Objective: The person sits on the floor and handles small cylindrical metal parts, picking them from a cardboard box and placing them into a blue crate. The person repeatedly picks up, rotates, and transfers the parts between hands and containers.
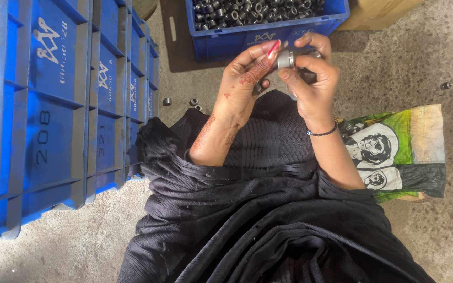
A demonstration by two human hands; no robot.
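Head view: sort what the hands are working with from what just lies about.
In hand:
left hand
right hand
metal ring, held between both hands
blue crate of metal parts

Lying about:
stacked blue crates
loose rings on floor
printed bag
cardboard box

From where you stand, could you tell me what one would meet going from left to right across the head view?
Stacked blue crates → small metal rings on the floor → left hand → metal ring held between the hands → right hand → printed green bag → lone metal part on the floor.
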